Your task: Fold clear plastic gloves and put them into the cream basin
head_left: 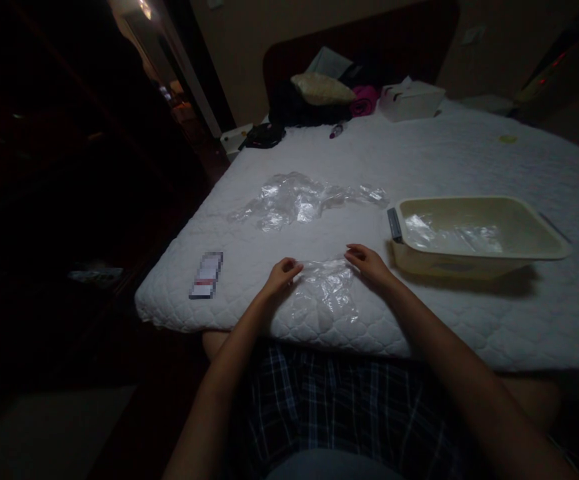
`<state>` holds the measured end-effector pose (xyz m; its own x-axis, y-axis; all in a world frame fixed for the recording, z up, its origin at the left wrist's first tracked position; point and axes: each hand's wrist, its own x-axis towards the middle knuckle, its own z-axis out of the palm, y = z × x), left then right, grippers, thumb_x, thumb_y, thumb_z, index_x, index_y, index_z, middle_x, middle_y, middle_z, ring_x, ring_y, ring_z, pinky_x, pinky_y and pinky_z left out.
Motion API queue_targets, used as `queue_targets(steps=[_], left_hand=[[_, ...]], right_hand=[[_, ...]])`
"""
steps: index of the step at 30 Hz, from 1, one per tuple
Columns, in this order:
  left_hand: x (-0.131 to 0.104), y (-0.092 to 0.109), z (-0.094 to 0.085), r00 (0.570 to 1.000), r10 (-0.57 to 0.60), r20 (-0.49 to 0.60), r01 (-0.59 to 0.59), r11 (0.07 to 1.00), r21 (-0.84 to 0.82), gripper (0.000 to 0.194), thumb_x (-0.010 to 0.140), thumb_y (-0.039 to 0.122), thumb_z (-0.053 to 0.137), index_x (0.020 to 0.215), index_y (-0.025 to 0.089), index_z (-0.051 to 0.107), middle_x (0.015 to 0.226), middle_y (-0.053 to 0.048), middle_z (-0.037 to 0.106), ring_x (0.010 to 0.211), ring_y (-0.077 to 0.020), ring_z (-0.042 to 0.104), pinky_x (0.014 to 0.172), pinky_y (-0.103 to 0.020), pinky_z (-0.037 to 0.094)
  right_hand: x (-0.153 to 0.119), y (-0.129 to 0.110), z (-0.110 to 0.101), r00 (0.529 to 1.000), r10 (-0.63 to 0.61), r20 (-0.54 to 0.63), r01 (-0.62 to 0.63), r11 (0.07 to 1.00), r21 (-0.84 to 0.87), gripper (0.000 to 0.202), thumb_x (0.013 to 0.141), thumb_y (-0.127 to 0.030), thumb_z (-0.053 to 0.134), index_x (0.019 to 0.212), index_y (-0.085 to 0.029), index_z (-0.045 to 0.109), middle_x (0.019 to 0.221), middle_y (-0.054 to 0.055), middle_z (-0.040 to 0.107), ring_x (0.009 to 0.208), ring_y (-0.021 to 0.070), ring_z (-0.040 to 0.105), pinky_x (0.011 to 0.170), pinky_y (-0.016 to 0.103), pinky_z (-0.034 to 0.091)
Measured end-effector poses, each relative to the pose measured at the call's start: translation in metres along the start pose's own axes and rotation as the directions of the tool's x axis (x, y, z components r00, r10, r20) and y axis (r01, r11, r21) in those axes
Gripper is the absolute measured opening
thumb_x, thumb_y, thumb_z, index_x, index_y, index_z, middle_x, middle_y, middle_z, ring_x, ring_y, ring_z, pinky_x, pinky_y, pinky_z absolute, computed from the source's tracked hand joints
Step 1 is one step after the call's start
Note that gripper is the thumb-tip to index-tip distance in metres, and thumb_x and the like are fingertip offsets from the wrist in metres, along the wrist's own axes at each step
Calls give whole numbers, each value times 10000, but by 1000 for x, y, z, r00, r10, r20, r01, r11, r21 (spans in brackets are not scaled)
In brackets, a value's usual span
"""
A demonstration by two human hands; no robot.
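A clear plastic bag (326,293) lies crinkled on the white quilted bed close to my lap. My left hand (283,273) pinches its far left corner. At the far right corner, my right hand (364,261) has its thumb and fingers closed on the same edge, which runs fairly straight between both hands. Beyond them spreads a loose heap of clear plastic bags (294,200). To my right stands a cream plastic basin (469,263) with grey handles, and flat clear plastic bags (449,237) lie inside it.
A pixelated phone-like object (206,275) lies on the bed (444,160) at left. Toward the headboard are a beige pillow (322,90), a pink roll (364,101), a white box (412,100) and a dark bag (265,135). The room is dim.
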<state>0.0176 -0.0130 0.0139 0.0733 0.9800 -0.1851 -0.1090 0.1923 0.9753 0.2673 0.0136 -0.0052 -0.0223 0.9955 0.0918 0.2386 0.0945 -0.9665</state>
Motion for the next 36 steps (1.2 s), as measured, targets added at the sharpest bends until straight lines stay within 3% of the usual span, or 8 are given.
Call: queue_targets(steps=[6, 12, 22, 26, 29, 34, 36], left_hand=[[16, -13, -8, 998, 31, -58, -29, 999, 41, 323, 600, 416, 695, 727, 154, 557, 575, 41, 501, 417, -36, 422, 377, -168, 282], [23, -22, -11, 997, 47, -67, -40, 994, 102, 305, 623, 418, 666, 700, 150, 544, 469, 58, 449, 351, -48, 393, 343, -175, 255], [15, -8, -14, 1000, -7, 13, 6, 999, 49, 291, 644, 403, 658, 751, 148, 569, 672, -2, 559, 427, -42, 450, 384, -175, 329], [15, -11, -13, 1000, -4, -8, 4, 999, 41, 300, 621, 380, 681, 777, 156, 556, 641, 17, 540, 420, -41, 451, 380, -168, 314], [18, -14, -13, 999, -8, -34, 11, 997, 74, 303, 625, 389, 674, 776, 158, 550, 612, 21, 540, 402, -44, 445, 370, -168, 304], [23, -15, -13, 998, -43, -51, 48, 995, 86, 322, 601, 387, 691, 769, 153, 548, 601, 11, 558, 403, -45, 456, 375, -164, 309], [24, -16, -13, 999, -27, -44, 30, 995, 92, 320, 592, 379, 697, 752, 149, 542, 587, 15, 551, 398, -46, 450, 372, -165, 314]], right_hand=[[8, -3, 10, 1000, 20, 16, -21, 1000, 22, 311, 645, -446, 613, 727, -146, 599, 679, 37, 598, 624, 140, 520, 596, 270, 399], [8, 1, 8, 998, 52, -25, -50, 997, 61, 332, 624, -462, 626, 729, -150, 580, 631, 9, 565, 575, 118, 483, 538, 241, 364], [6, -5, 4, 987, 135, 82, -141, 987, 70, 429, 682, -544, 563, 853, -152, 590, 772, 65, 624, 594, 118, 513, 513, 232, 381], [1, -3, 1, 993, 117, -4, -116, 989, 89, 430, 685, -547, 563, 897, -174, 579, 760, 38, 597, 596, 116, 507, 511, 235, 393], [-9, 0, -6, 995, 33, -99, -34, 999, -5, 392, 668, -519, 602, 855, -176, 576, 702, 10, 554, 600, 116, 490, 528, 243, 397], [-28, 3, -9, 984, -49, 173, 69, 992, -110, 322, 652, -452, 645, 801, -175, 573, 641, -13, 525, 575, 111, 469, 521, 243, 380], [-32, 2, -6, 978, -68, 195, 108, 973, -204, 268, 653, -415, 647, 755, -176, 580, 632, -10, 526, 577, 114, 467, 524, 243, 370]])
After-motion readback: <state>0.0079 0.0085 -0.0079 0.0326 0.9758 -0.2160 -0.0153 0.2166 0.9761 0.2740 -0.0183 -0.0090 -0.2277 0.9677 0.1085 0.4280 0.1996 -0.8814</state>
